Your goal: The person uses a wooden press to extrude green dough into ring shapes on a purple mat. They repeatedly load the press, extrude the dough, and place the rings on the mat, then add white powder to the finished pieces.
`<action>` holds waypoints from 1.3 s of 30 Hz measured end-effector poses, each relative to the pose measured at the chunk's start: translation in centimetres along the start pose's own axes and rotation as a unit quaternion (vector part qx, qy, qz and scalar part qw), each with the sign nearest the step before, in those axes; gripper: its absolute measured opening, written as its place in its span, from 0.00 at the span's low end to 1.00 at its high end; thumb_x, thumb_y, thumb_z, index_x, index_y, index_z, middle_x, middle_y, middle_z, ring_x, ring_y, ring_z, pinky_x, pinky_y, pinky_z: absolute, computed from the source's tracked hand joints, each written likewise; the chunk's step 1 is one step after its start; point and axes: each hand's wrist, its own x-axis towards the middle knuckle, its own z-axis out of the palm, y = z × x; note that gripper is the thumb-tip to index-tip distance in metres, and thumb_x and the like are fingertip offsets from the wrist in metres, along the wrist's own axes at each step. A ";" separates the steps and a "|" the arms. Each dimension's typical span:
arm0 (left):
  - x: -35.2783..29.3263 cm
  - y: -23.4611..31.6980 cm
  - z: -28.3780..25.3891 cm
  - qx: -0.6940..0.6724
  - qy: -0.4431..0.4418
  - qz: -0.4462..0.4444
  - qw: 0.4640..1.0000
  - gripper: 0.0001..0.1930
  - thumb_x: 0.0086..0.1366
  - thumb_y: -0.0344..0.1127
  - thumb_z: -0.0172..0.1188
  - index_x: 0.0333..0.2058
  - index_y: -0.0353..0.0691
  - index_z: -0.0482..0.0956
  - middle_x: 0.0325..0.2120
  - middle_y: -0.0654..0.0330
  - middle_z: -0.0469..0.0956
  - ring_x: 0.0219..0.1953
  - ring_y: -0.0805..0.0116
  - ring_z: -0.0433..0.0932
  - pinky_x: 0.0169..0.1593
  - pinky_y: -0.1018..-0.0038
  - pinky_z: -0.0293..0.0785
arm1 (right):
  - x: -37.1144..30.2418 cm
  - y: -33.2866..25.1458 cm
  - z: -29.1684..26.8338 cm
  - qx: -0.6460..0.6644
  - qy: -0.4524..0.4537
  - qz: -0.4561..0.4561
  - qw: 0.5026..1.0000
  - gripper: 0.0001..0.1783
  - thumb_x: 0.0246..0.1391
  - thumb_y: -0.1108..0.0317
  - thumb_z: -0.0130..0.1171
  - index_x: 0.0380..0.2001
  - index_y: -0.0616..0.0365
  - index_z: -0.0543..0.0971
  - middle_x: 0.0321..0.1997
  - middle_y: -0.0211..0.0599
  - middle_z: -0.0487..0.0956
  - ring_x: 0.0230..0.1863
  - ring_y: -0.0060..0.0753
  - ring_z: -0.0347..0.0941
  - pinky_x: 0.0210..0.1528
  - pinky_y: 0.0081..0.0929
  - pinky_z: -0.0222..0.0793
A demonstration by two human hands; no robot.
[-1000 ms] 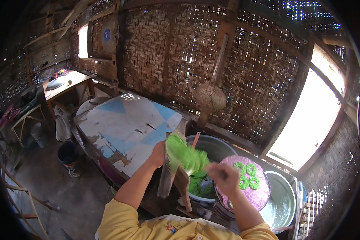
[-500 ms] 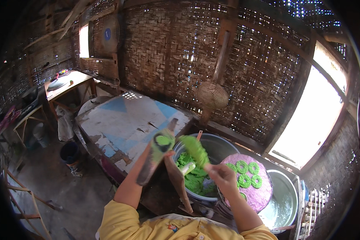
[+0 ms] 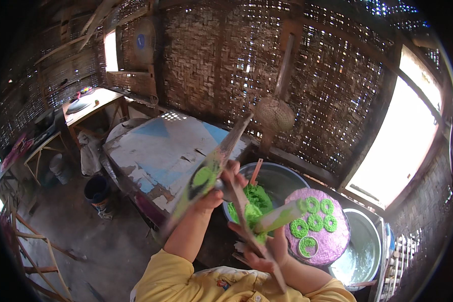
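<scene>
My left hand [image 3: 217, 190] grips a wooden board [image 3: 225, 146] with a dough-filled round hole, and its fingers also touch a second wooden board [image 3: 239, 201]. A pale cylinder [image 3: 286, 214] smeared with green juts from that second board toward the right. Around the board's lower part is my right hand [image 3: 274, 254], fingers bent; the board partly hides them. Green dough [image 3: 256, 201] fills part of a grey basin [image 3: 287, 175] beneath. Right of the basin, several green dough rings [image 3: 314, 222] lie on a round pink-covered surface [image 3: 332, 241], one within a small ring mould [image 3: 308, 247].
A metal basin of water [image 3: 362, 241] stands at the right, by the bright window [image 3: 397, 146]. An orange handle [image 3: 256, 171] rises from the dough basin. At the left are a worn white-and-blue table [image 3: 161, 151] and a dark bucket [image 3: 96, 191]. A woven wall [image 3: 206, 65] closes the back.
My right hand no longer holds up a lump of dough and is now at the second board. That board's cylinder has swung up to the right, and the first board has tilted.
</scene>
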 end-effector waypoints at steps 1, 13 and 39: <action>-0.3 -0.3 0.4 0.072 0.067 -0.024 0.995 0.36 0.42 0.44 0.74 0.50 0.44 0.68 0.54 0.54 0.57 0.55 0.53 0.63 0.58 0.54 0.58 | -0.9 -0.6 1.1 -0.006 0.025 0.001 1.000 0.48 0.49 0.31 0.43 0.62 0.56 0.52 0.45 0.58 0.67 0.24 0.34 0.70 0.21 0.24 0.68; -1.9 -4.3 6.3 0.679 -0.206 -0.066 0.702 0.21 0.43 0.46 0.67 0.37 0.46 0.79 0.38 0.63 0.78 0.39 0.62 0.76 0.52 0.66 0.68 | -6.8 -1.8 11.1 -0.790 0.370 -0.205 0.444 0.53 0.42 0.74 0.62 0.66 0.49 0.40 0.59 0.50 0.60 0.42 0.40 0.71 0.32 0.25 0.71; 0.2 -23.1 13.6 0.497 -0.264 -0.121 0.818 0.29 0.42 0.45 0.67 0.44 0.42 0.73 0.37 0.52 0.75 0.37 0.57 0.77 0.40 0.65 0.73 | -22.5 -2.1 12.8 -0.532 0.503 -0.128 0.669 0.62 0.34 0.56 0.71 0.65 0.52 0.40 0.56 0.54 0.62 0.55 0.51 0.63 0.53 0.45 0.60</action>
